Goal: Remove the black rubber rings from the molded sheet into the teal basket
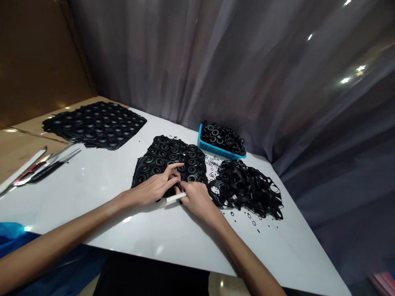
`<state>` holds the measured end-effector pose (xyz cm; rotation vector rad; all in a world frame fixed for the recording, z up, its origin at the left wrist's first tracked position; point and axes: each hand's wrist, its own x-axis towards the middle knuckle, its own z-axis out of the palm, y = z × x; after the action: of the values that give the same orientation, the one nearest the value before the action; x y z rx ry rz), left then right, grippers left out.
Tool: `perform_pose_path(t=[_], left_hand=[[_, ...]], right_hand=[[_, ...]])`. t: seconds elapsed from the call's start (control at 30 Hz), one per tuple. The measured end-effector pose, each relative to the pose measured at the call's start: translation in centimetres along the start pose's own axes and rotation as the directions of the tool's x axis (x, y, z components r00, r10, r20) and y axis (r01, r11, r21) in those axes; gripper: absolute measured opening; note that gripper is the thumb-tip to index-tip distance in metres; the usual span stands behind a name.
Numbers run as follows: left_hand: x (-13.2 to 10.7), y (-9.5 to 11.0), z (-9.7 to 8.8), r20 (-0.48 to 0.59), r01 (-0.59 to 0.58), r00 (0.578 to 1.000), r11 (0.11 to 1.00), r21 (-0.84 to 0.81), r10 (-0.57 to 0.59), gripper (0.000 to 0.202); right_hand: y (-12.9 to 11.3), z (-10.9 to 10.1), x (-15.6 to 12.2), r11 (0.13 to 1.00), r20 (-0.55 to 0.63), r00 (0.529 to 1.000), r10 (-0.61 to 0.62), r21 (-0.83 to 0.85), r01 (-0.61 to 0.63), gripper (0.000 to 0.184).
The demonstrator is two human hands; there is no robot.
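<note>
A sheet of moulded black rubber rings (173,149) lies on the white table, under and in front of my hands. At its near edge my left hand (157,187) is closed in a pinch on a small black rubber ring (178,187), its index finger sticking out over the sheet. My right hand (197,196) is closed too, its fingertips meeting the left ones at that ring. A slim white-handled tool (175,198) is gripped in it, pointing left; the tool's working end is hard to make out.
A blue basket (220,152) full of loose black rings stands at the back. Tangled rubber scrap (247,187) lies to the right, with tiny cut rings scattered around. Another ring sheet (98,123) is at the far left, near several tweezers and knife-like tools (46,168). A grey curtain (185,61) hangs behind.
</note>
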<state>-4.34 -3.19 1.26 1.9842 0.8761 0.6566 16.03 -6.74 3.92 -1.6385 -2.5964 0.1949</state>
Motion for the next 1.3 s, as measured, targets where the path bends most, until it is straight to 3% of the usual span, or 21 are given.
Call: perform_pose_path(t=[0.1, 0.23, 0.3, 0.4, 0.47, 0.53, 0.63, 0.67, 0.73, 0.8, 0.9, 1.03, 1.23, 1.3], left_hand=[[0.0, -0.1, 0.2, -0.016, 0.007, 1.0, 1.0, 0.012, -0.007, 0.052], [-0.3, -0.1, 0.2, 0.011, -0.035, 0.999, 0.998, 0.046, 0.035, 0.049], [-0.5, 0.0, 0.1, 0.031, -0.055, 0.998, 0.998, 0.032, 0.054, 0.046], [-0.6, 0.3, -0.2, 0.052, -0.056, 0.997, 0.998, 0.006, 0.055, 0.04], [-0.5, 0.4, -0.3, 0.076, -0.048, 0.996, 0.999, -0.024, 0.05, 0.039], [-0.3, 0.6, -0.4, 0.077, -0.043, 0.996, 0.994, -0.102, 0.051, 0.039], [0.2, 0.8, -0.7, -0.036, -0.068, 0.998, 0.951, -0.301, 0.06, 0.04], [0.4, 0.9, -0.9, -0.088, -0.088, 0.994, 0.923, -0.374, 0.059, 0.04], [0.6, 1.2, -1.4, -0.169, -0.125, 0.985, 0.853, -0.507, 0.044, 0.041], [0.6, 1.6, -2.0, -0.21, -0.138, 0.978, 0.795, -0.591, 0.014, 0.043], [0.5, 2.1, -2.8, -0.243, -0.126, 0.969, 0.755, -0.643, -0.045, 0.052], [0.3, 2.5, -3.3, -0.199, -0.067, 0.971, 0.649, -0.758, -0.133, 0.058], [0.3, 2.4, -3.0, -0.173, 0.002, 0.944, 0.531, -0.847, -0.28, 0.028], [0.5, 2.2, -2.7, -0.157, 0.025, 0.94, 0.521, -0.853, -0.304, 0.032]], right_hand=[[0.0, 1.9, -0.7, 0.99, -0.215, 0.969, -0.118, -0.099, 0.099, 0.02], [0.8, 3.3, -2.3, 0.949, -0.511, 0.803, -0.306, -0.226, 0.219, 0.031], [1.5, 3.3, -3.2, 0.945, -0.59, 0.741, -0.321, -0.248, 0.212, 0.034], [2.1, 3.2, -4.4, 0.953, -0.667, 0.684, -0.295, -0.253, 0.165, 0.036], [2.0, 3.3, -4.6, 0.967, -0.672, 0.699, -0.245, -0.222, 0.125, 0.034], [1.8, 3.5, -4.3, 0.987, -0.639, 0.756, -0.144, -0.145, 0.065, 0.03], [1.6, 3.5, -3.5, 0.999, -0.584, 0.811, -0.034, -0.009, 0.035, 0.007], [1.6, 3.5, -3.2, 0.998, -0.568, 0.822, -0.032, 0.021, 0.053, 0.008], [1.6, 3.2, -3.1, 0.994, -0.525, 0.847, -0.075, 0.032, 0.108, 0.034], [1.6, 3.0, -3.3, 0.986, -0.471, 0.869, -0.15, -0.003, 0.169, 0.046], [1.5, 2.8, -3.9, 0.971, -0.447, 0.865, -0.229, -0.041, 0.236, 0.043], [1.2, 2.8, -4.3, 0.97, -0.497, 0.844, -0.201, 0.017, 0.241, 0.022], [0.7, 3.4, -4.1, 0.975, -0.482, 0.859, -0.173, 0.041, 0.219, 0.009], [0.6, 3.7, -4.1, 0.976, -0.482, 0.86, -0.167, 0.043, 0.213, 0.007]])
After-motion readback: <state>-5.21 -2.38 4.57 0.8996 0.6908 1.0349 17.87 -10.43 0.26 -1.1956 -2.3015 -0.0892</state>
